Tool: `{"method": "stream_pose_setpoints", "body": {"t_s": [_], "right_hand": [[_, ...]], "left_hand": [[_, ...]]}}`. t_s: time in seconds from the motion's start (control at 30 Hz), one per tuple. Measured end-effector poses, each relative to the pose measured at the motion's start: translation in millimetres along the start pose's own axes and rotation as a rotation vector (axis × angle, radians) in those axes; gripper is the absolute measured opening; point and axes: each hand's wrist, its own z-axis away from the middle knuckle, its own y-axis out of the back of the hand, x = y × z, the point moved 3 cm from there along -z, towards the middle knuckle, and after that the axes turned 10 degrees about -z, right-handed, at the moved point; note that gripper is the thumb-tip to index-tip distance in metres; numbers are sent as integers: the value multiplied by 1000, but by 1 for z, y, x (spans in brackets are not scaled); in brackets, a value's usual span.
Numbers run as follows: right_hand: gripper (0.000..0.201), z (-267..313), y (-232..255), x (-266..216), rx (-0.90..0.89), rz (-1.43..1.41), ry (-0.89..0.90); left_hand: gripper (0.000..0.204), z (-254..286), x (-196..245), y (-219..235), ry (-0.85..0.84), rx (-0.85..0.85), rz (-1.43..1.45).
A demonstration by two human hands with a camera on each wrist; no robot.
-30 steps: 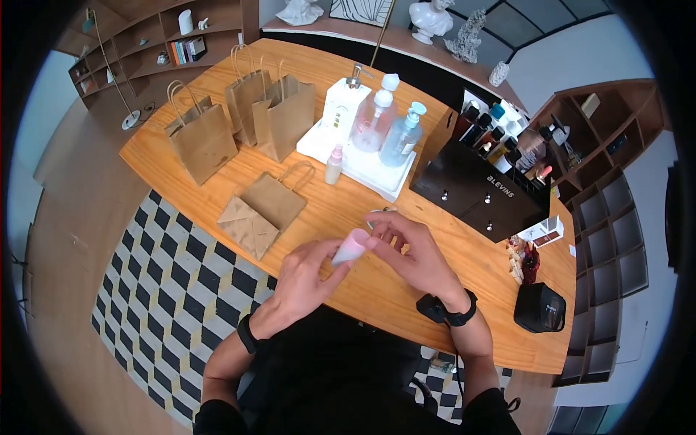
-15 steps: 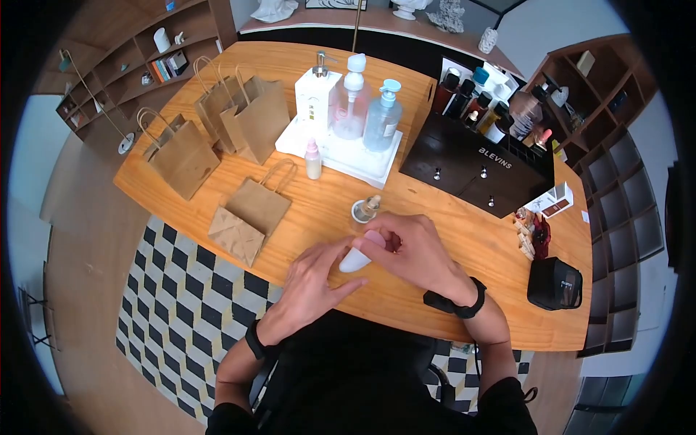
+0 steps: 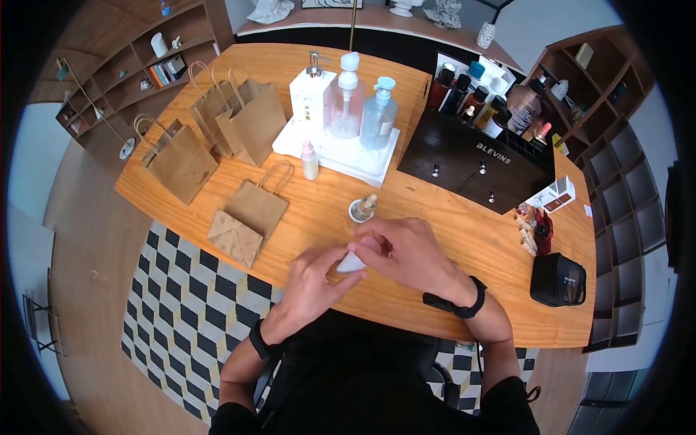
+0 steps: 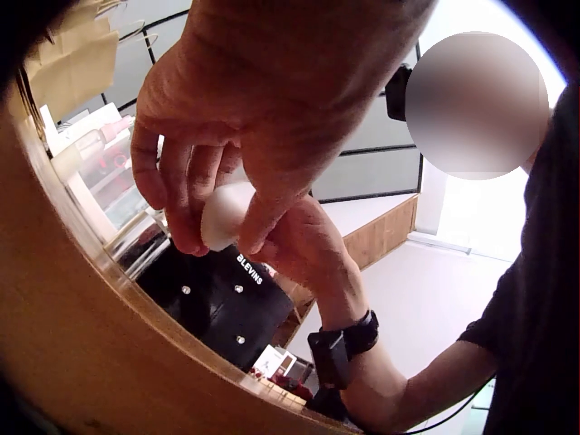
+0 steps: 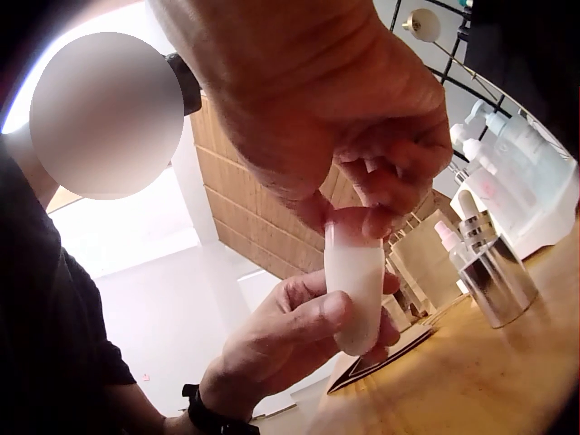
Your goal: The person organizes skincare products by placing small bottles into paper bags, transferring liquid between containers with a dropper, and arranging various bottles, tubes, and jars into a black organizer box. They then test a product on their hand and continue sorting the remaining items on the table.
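Note:
Over the table's near edge, my left hand (image 3: 312,281) holds the rounded body of a small white bottle (image 5: 355,299) between thumb and fingers. My right hand (image 3: 413,250) pinches the bottle's pink top (image 5: 355,225) with thumb and fingertips. In the right wrist view the bottle stands nearly upright, pink end up. The left wrist view shows only its white body, with the rest behind the fingers. Just beyond the right hand stands a silver dropper bottle (image 5: 497,279). A flattened brown paper bag (image 3: 254,210) lies to the left of the hands.
Several upright paper bags (image 3: 254,119) stand at the back left. A white tray (image 3: 373,170) carries pump bottles, with a small pink-capped bottle (image 3: 309,161) before it. The black organizer (image 3: 475,159) holds cosmetics at the right. A black case (image 3: 557,279) sits near the right edge.
The head view has shifted, and the dropper bottle behind my right hand has come into sight. My right fingers have moved further over the pink top; the left hand stays at the white body.

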Motion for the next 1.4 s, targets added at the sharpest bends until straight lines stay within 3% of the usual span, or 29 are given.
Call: {"method": "stream_pose_setpoints", "body": {"t_s": [0.37,0.43,0.67,0.8,0.9,0.97,1.0,1.07,1.1,1.17,1.2,1.3,1.37,1.4], "right_hand": [[30,8,-16,-4,-25,189,12],[29,9,-17,-5,3,183,32],[27,6,-19,-7,1,113,140],[28,6,-17,-6,-43,86,101],[28,5,-14,-4,-28,68,194],[31,6,-12,-8,-53,129,399],[31,7,-10,-9,-42,132,391],[32,9,-1,-20,87,233,433],[32,9,3,-25,98,241,419],[44,5,-2,-15,-328,309,-78],[44,6,-4,-12,-319,311,-88],[45,10,-12,1,-318,244,-62],[39,14,-7,-8,-62,172,277],[39,15,-9,-7,-58,170,277]], "left_hand": [[35,5,-1,10,-105,30,-114],[33,6,-3,8,-180,68,-93],[30,6,-9,9,-196,35,-92],[33,4,-15,5,-225,48,-62],[34,4,-19,7,-229,52,-70],[35,5,-17,9,-221,47,-104],[35,3,-15,11,-185,54,-96],[35,-1,-15,11,-166,48,-80],[36,0,-16,11,-179,47,-98],[37,1,-15,7,-199,42,-106],[37,0,-13,8,-188,40,-112],[38,-2,-15,6,-185,44,-118],[38,-2,-13,6,-179,50,-126],[38,-2,-12,7,-159,38,-123]]}}
